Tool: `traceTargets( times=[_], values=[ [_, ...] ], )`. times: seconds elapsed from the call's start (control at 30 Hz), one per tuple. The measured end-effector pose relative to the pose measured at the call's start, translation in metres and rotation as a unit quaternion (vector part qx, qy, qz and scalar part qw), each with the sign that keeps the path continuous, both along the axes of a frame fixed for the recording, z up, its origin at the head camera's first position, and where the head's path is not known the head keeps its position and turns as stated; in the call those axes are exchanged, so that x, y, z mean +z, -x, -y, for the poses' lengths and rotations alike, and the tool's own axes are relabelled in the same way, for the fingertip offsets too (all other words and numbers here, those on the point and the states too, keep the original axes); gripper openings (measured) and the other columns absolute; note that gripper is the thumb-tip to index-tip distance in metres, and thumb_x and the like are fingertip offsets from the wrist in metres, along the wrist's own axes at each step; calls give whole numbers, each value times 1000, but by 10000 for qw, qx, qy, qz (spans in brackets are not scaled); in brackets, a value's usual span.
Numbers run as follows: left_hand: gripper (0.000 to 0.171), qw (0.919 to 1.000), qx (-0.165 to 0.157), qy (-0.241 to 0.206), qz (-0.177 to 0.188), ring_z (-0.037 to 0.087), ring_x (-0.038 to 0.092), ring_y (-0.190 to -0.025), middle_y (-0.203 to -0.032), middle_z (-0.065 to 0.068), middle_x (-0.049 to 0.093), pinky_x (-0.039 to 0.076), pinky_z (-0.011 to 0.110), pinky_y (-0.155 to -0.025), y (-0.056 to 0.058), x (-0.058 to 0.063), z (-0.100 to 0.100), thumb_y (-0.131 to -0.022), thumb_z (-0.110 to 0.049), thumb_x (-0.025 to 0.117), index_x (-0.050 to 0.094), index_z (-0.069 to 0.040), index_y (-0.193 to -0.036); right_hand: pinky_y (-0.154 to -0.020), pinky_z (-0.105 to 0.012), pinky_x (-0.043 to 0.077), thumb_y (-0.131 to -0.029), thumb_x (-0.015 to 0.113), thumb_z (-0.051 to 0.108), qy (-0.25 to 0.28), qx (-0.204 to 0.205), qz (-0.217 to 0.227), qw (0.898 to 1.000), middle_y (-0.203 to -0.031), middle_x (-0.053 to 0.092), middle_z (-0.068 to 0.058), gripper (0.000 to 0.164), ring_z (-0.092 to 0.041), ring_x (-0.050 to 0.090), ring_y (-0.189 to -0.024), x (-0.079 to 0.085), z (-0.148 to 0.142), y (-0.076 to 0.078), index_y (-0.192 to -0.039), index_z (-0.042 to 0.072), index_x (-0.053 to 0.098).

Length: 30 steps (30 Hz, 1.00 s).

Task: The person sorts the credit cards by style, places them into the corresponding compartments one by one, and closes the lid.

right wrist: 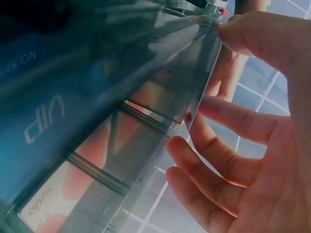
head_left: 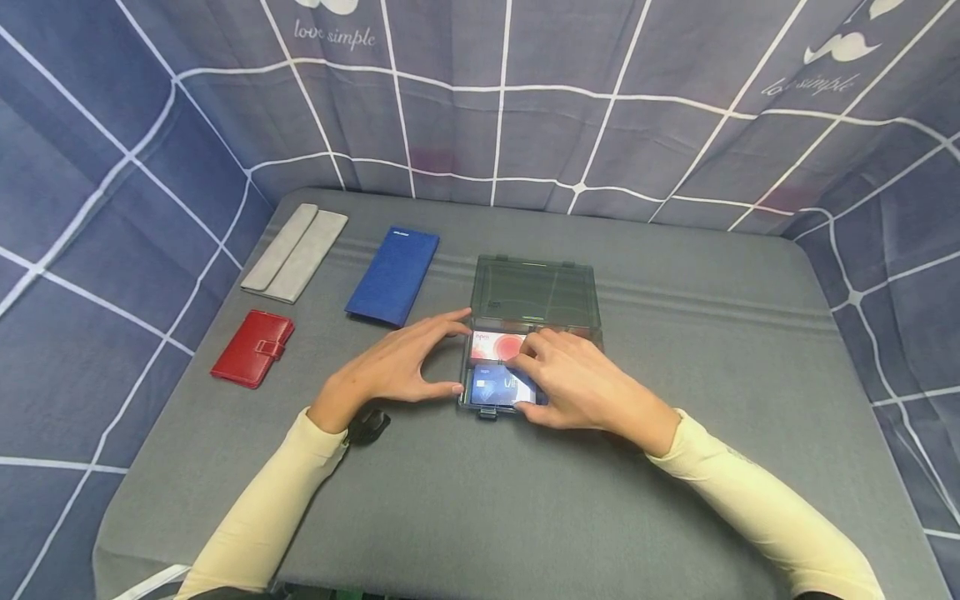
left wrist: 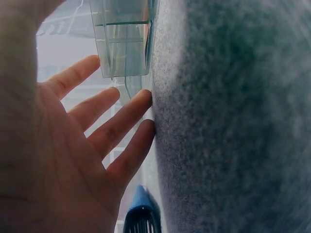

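A translucent dark-green plastic case (head_left: 536,292) lies on the grey table with its lid laid back. Inside its left part, a white card with a red circle (head_left: 487,345) lies behind a blue VIP card (head_left: 495,385). My right hand (head_left: 573,379) reaches over the case's right side and pinches the blue card between thumb and index finger at its right end; the other fingers hang loosely. At the case's left side is my left hand (head_left: 397,362), fingers spread, thumb tip by the front left corner. From the left wrist, the case's side wall (left wrist: 124,46) shows beyond those fingertips.
Left of the case lies a blue folder-like wallet (head_left: 393,275). Farther left are a grey folded wallet (head_left: 295,252) and a red wallet with a strap (head_left: 252,348). A dark blue curtain with white lines (head_left: 540,133) hangs around the table (head_left: 480,500).
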<state>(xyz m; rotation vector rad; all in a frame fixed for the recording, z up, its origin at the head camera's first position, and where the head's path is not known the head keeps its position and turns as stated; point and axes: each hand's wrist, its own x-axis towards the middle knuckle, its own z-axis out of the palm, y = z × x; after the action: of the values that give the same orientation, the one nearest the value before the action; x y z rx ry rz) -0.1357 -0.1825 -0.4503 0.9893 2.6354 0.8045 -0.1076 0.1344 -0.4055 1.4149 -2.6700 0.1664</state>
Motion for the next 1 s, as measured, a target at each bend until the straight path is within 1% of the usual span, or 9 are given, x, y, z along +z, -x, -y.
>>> traceTargets(
  times=[0.1,0.3,0.53,0.77,0.9,1.0],
  values=[
    [87,10000,-10,16,-14,25,35,-160,-177,-6,27,34,60,-125,0,0,0,-91,-69,73,50,-20,-159,-83,-45,61,-89,81,51,29,21,12,10000,-115,69,-7,54,-27,66,-100,-2,2,1,-127,13,74],
    [86,9999,-61,-17,-101,24,35,-159,-177,-6,28,35,59,-124,1,0,0,-91,-68,74,50,-20,-158,-85,-43,60,-89,81,52,172,123,-116,9997,-114,68,-6,52,-26,66,-99,-7,5,3,-123,13,74],
    [86,10000,-48,-22,-56,25,35,-159,-177,-6,28,35,59,-124,1,1,0,-91,-69,75,50,-20,-158,-87,-43,60,-90,82,53,150,151,-154,9997,-116,68,-6,50,-26,67,-100,-9,7,4,-119,14,73],
    [85,9999,-64,-21,-113,23,36,-159,-177,-6,29,36,57,-124,1,0,1,-91,-66,76,51,-21,-158,-83,-43,59,-92,81,52,109,216,-171,9996,-113,68,-7,46,-26,67,-96,-8,12,3,-115,13,73],
    [83,9999,-80,-62,-129,23,36,-159,-176,-6,29,37,56,-124,1,0,1,-91,-62,79,51,-20,-157,-84,-44,59,-95,79,51,-7,245,-180,9995,-114,67,-7,45,-27,67,-97,-8,12,2,-117,13,72],
    [83,9999,-63,-74,-101,23,36,-159,-176,-6,29,36,56,-124,1,0,0,-90,-60,80,51,-20,-157,-85,-45,59,-97,77,50,-35,256,-56,9997,-117,67,-7,44,-27,67,-100,-6,9,1,-120,13,72]
  ],
)
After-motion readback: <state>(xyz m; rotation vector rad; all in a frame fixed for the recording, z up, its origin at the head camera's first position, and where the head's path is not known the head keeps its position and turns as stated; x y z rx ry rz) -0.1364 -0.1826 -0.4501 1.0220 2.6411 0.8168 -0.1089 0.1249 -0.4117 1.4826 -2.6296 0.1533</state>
